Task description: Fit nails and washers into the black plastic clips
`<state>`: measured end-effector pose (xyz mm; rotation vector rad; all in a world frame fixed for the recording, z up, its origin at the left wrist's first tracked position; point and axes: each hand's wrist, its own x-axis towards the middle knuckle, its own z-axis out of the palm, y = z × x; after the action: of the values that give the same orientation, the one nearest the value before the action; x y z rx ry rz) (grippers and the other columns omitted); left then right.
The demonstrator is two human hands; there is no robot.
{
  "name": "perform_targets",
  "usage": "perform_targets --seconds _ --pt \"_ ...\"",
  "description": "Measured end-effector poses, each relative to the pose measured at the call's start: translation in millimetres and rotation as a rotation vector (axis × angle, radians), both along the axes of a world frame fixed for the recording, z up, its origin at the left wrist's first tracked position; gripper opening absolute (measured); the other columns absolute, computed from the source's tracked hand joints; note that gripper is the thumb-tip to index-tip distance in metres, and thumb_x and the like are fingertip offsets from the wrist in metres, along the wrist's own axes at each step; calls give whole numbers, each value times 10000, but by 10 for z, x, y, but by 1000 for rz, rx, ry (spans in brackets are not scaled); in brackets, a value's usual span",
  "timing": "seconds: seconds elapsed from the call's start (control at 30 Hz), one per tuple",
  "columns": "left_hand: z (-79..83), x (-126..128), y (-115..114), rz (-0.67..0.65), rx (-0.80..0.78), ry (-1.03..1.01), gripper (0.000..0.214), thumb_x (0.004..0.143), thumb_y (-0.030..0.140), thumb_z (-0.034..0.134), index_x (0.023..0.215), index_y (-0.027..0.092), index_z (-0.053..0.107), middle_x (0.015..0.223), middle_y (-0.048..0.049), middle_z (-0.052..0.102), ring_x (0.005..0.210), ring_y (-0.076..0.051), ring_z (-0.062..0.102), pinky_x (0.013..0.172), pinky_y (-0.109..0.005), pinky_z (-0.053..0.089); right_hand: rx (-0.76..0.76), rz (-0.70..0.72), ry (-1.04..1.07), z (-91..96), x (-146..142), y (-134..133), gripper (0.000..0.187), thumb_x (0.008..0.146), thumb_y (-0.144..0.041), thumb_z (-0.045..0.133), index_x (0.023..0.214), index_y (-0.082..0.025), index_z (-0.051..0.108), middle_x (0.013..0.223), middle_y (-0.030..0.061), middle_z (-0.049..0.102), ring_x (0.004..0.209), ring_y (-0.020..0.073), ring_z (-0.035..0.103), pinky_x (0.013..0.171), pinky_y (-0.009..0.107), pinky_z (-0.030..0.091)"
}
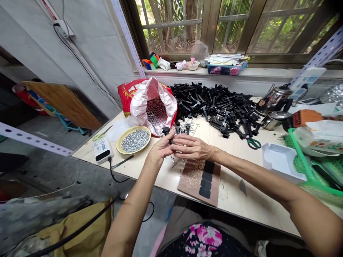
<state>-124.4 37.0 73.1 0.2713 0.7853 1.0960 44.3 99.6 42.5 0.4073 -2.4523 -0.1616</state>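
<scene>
My left hand (160, 145) is closed around a small black plastic part (171, 141), held between thumb and fingers over the table's front half. Against it comes my right hand (194, 148), fingers together and reaching across to the left fingertips; what they pinch is hidden. Just beyond the hands, several black T-shaped parts (188, 127) sit among loose thin metal pins. Left of them, a yellowish dish (119, 147) holds many small silvery pieces. Behind the dish, an open red-and-white sack (135, 103) contains long reddish and silvery nails (156, 110).
A large heap of black plastic parts (214, 101) covers the table's back. A brown board (190, 187) with black pads lies below my hands. Scissors (253, 143), a white tray (281, 160) and a green basket (297, 150) are at right. A corded white device (102, 148) stands left.
</scene>
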Motion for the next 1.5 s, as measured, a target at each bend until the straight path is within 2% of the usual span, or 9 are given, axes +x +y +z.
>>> perform_targets --seconds 0.13,0.27,0.33,0.5,0.63,0.87,1.17,1.3,1.5 --pt "-21 0 -244 20 140 411 492 766 582 592 917 121 669 698 -63 647 636 -159 597 612 -290 491 -86 -31 167 224 19 -115 226 932 -183 480 1132 -187 585 1285 69 577 1308 202 412 1067 479 387" --pt "-371 -145 -587 300 292 1422 260 736 398 691 848 165 716 812 -79 654 796 -214 564 752 -351 444 -399 -182 385 430 104 -233 298 953 -161 410 1232 -191 512 1065 71 670 1005 154 624 918 380 501" --pt "-580 -211 -736 251 343 1817 152 788 303 642 829 184 727 799 -79 638 814 -228 526 749 -360 421 -514 -294 393 449 162 -298 321 962 -172 389 1269 -200 478 1021 65 667 859 129 638 798 302 524" --pt "-873 -241 -889 33 478 2185 211 874 231 509 873 182 714 804 -91 606 850 -246 480 694 -336 418 -716 -640 272 333 301 -503 222 953 -230 411 1138 -155 506 844 48 626 671 131 581 603 253 470" --pt "-922 -250 -847 -15 516 2269 226 893 203 457 844 163 673 829 -106 608 864 -257 478 735 -363 415 -833 -601 28 192 371 -582 214 950 -232 414 1057 -168 588 887 62 576 769 144 567 698 267 470" --pt "-942 -207 -789 217 489 1927 149 888 237 454 834 178 579 853 -88 599 837 -234 505 774 -383 407 -978 -539 -114 -36 220 -579 248 913 -177 477 1068 -199 669 799 37 556 765 148 554 685 271 449" --pt "-620 157 -724 508 155 572 320 644 363 750 793 134 582 700 0 593 565 -75 508 562 -214 423 -858 -645 -162 -50 42 -712 253 941 -254 477 1117 -277 657 911 36 586 797 138 564 667 238 412" --pt "-537 257 -720 568 122 391 395 538 303 830 818 125 614 688 11 603 560 -58 525 585 -202 446 -780 -716 -173 -36 59 -712 256 946 -267 472 1129 -283 651 906 33 588 792 131 556 627 221 377" --pt "-524 297 -733 563 178 443 344 573 281 808 837 119 660 693 12 613 579 -61 545 627 -214 454 -648 -795 -210 65 108 -724 237 941 -253 474 1076 -297 663 900 25 583 738 120 534 575 224 326"
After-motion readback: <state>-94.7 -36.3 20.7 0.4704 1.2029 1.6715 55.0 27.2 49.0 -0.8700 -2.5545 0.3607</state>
